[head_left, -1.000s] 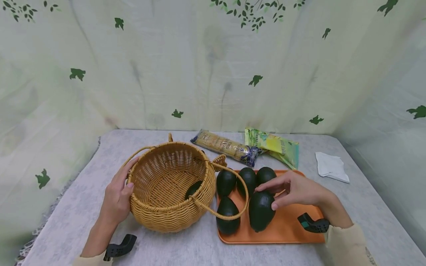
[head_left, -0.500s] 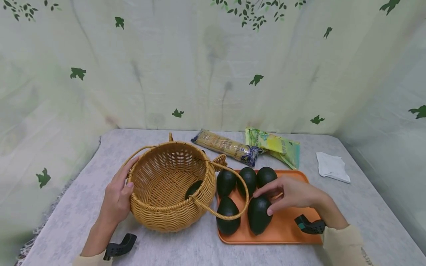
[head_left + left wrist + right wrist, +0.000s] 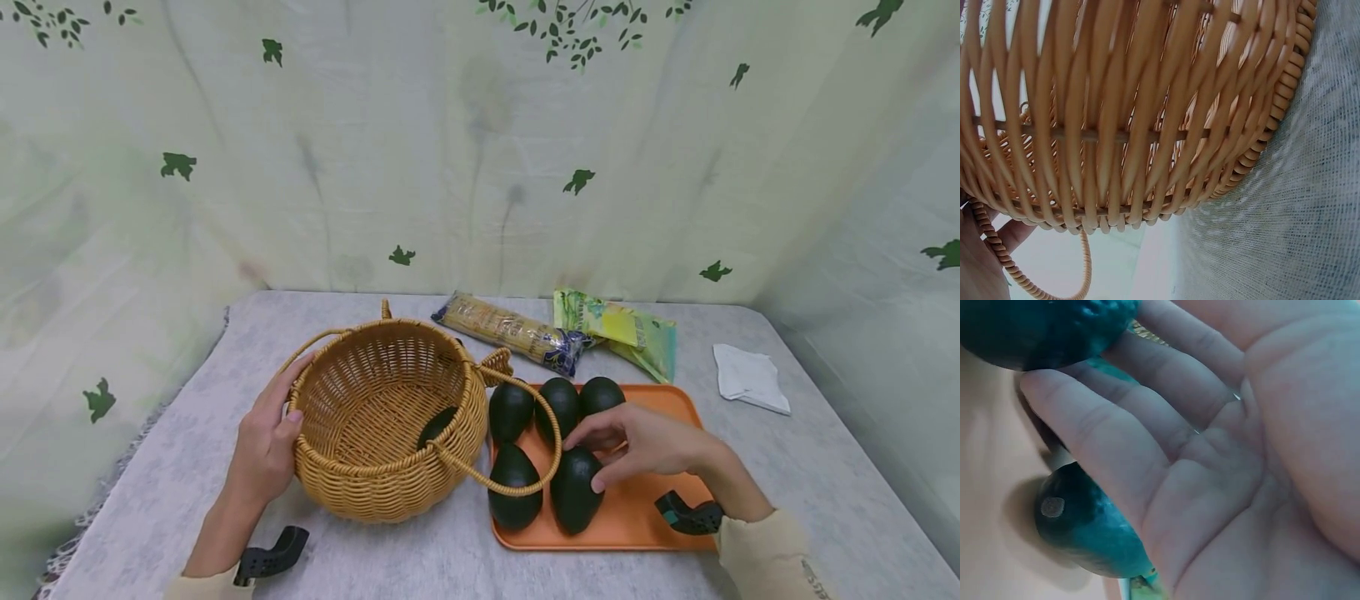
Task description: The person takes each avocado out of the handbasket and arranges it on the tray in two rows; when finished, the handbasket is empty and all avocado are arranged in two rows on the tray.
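Note:
My left hand [image 3: 264,446] grips the rim of a round wicker basket [image 3: 382,492] on its left side, thumb over the edge. In the left wrist view the woven wall [image 3: 1116,112] fills the frame, with a bit of the hand at lower left. One dark avocado [image 3: 432,427] lies inside the basket, partly hidden by the rim. Over an orange tray [image 3: 652,517], my right hand [image 3: 648,446] pinches a dark green avocado [image 3: 576,496] between thumb and fingers. In the right wrist view this avocado [image 3: 1047,328] sits at the fingertips, and another avocado [image 3: 1091,525] shows below.
Several more avocados stand in the tray, one at front left [image 3: 513,492] under the basket's looped handle [image 3: 517,490]. Behind lie a noodle packet [image 3: 502,327] and a green-yellow bag [image 3: 622,329]. A white tissue [image 3: 750,377] rests at right.
My right hand has moved left and slightly toward me with the avocado, now closer to the front-left avocado. The left hand and basket have stayed put.

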Tool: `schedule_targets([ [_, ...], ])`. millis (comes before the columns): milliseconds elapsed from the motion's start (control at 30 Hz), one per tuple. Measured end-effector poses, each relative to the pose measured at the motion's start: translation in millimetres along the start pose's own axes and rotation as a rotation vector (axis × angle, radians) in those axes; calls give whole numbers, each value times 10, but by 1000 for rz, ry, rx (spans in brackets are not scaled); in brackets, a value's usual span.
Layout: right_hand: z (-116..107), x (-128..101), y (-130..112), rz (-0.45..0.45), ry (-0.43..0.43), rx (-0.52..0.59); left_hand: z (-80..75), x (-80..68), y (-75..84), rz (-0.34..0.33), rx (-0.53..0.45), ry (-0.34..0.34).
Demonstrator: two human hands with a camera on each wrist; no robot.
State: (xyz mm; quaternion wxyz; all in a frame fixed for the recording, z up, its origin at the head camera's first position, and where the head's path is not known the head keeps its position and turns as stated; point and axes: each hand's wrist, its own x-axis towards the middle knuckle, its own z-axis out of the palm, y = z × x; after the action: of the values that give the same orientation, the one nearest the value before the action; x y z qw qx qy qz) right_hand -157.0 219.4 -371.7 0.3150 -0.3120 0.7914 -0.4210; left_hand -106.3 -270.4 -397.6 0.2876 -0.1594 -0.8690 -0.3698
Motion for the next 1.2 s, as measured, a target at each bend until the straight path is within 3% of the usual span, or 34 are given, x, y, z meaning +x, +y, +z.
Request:
schedule_targets([
  [1200, 11, -16, -58, -60, 98, -66, 8, 11, -1, 25, 15, 13],
])
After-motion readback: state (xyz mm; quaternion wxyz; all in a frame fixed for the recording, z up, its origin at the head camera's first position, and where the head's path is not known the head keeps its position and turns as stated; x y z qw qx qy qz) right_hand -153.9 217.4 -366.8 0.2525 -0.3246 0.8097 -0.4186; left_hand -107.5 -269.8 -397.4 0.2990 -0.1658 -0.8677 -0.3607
